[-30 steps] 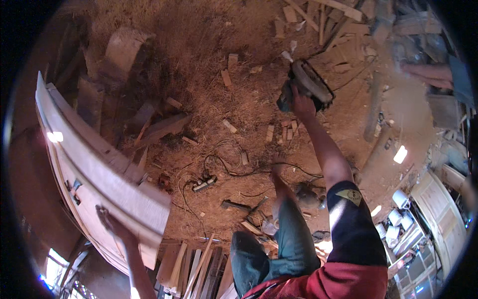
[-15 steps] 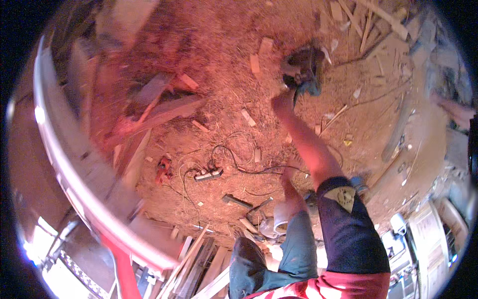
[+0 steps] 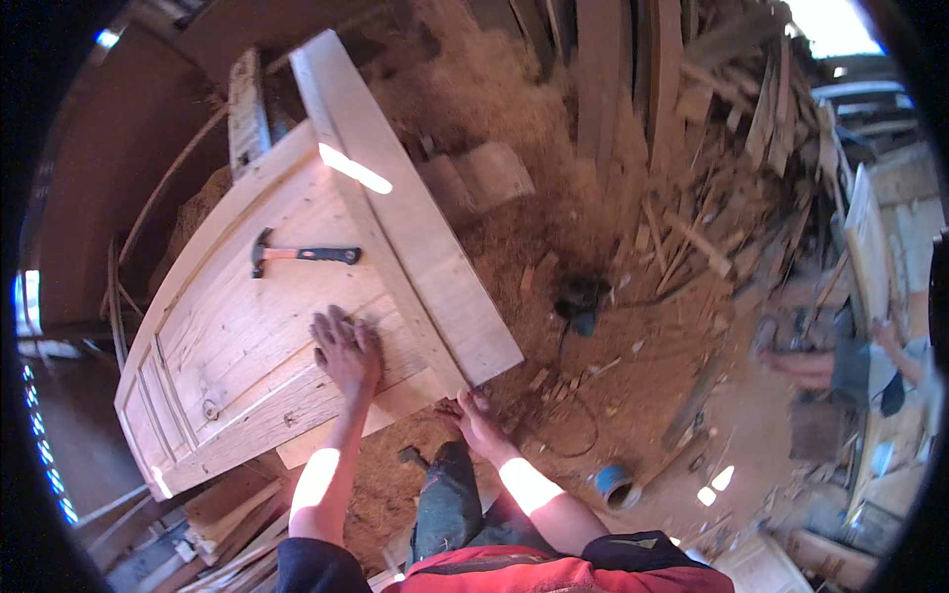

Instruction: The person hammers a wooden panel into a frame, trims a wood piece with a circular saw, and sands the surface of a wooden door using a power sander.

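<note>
On the wooden door panel [image 3: 247, 346], near its lower edge, the left hand [image 3: 344, 346] lies flat with the palm down and the fingers spread; it presses on the wood and holds nothing. The panel is pale, with raised frames, and it lies tilted over the sawdust floor [image 3: 593, 395]. Along the right edge of the panel a long plank [image 3: 405, 198] lies on top of it, going from the far corner down to the near right corner. A bright strip of sunlight falls on the plank near its far end.

At the near right corner of the panel, just under the end of the plank, the right hand [image 3: 474, 420] is placed. Its fingers are bent and they touch the edge of the wood there, but I cannot tell if they really grip it or only rest against it.

Toward the far edge of the panel a hammer [image 3: 297, 254] lies flat, with a dark grip pointing to the plank and the metal head toward the left edge. It is well apart from both hands.

On the floor to the right of the plank a dark power tool [image 3: 578, 296] lies in the sawdust with its cable. Nearer to the person's legs there is a blue roll [image 3: 613, 484]. Behind, at the far right, many wood offcuts [image 3: 712, 178] are piled. At the right rim, another person [image 3: 850, 366] is seen, blurred.
</note>
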`<state>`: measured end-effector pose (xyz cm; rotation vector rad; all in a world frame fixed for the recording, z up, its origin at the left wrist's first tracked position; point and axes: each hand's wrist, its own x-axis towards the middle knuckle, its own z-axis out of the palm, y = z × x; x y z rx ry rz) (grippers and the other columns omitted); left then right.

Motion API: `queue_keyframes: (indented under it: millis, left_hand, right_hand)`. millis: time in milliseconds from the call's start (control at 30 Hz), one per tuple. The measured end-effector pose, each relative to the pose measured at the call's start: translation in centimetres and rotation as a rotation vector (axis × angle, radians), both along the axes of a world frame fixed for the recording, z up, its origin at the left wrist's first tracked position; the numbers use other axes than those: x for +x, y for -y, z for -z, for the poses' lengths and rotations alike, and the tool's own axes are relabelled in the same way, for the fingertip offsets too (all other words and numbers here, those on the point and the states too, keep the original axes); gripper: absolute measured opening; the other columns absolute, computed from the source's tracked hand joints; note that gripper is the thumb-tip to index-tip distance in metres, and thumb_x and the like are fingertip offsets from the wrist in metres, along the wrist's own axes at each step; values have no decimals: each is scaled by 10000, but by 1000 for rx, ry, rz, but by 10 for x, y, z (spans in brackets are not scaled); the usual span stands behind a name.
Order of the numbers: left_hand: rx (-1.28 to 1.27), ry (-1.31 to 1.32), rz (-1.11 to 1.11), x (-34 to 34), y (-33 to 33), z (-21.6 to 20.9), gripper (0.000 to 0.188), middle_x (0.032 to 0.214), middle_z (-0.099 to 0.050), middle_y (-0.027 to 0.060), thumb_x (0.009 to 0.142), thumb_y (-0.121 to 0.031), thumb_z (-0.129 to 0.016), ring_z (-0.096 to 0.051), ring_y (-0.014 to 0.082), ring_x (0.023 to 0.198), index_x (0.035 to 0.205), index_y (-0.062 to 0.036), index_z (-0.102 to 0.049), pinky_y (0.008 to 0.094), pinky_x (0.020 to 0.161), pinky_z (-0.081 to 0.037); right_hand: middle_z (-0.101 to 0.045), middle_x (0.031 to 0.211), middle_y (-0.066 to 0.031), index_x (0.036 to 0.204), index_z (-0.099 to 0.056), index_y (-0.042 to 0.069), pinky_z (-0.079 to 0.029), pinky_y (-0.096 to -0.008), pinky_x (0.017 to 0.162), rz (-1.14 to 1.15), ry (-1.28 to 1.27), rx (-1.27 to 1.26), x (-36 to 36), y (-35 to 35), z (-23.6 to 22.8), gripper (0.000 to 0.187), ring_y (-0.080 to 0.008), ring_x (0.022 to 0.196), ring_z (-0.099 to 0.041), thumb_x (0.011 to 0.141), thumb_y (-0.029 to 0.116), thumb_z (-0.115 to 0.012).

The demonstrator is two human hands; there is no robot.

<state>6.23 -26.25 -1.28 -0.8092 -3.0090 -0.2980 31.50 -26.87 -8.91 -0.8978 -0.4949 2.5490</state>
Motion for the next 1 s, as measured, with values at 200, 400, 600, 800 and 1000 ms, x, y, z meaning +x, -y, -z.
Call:
queue_keyframes:
  millis: [200,400,600,800,1000]
  left_hand:
    - [93,76,-50,-5,19,-35,776,1676,-218,252,985,-543,-494,-147,433,1568,1607,-108,-332,634,1210,-181]
    - [76,185,-11,-3,18,-29,863,1697,-128,262,970,-589,-491,-79,492,1562,1637,-101,-242,712,1193,-111]
    - [-42,661,56,-54,28,-36,955,1691,-84,297,963,-668,-484,-86,459,1572,1630,-37,-220,648,1231,-107]
    - [198,1341,532,-69,113,-202,701,1334,-650,141,940,-542,-610,-660,252,1129,1481,-111,-494,312,982,-474]
    - [485,688,624,3,202,-184,552,985,-700,121,848,-483,-737,-676,357,983,1247,-114,-638,436,874,-516]
  right_hand:
    - [-623,1284,2,1335,-603,213,-502,-485,959,182,175,-154,-54,-33,-45,520,-226,1239,-558,891,406,-793]
    - [-553,1385,-65,1382,-562,229,-509,-576,982,233,338,-147,-42,-39,-72,608,-311,1254,-541,852,334,-842]
    - [-685,1105,-137,1160,-649,-24,-610,-583,871,71,289,602,-10,-59,-99,330,-323,1078,-670,1030,274,-592]
    - [-693,1083,-75,1170,-648,27,-613,-418,721,181,378,522,-34,-63,-181,296,-211,931,-684,978,251,-677]
    - [-698,1076,-45,1211,-664,61,-614,-349,741,75,363,530,-60,-11,-288,325,-202,945,-679,930,210,-733]
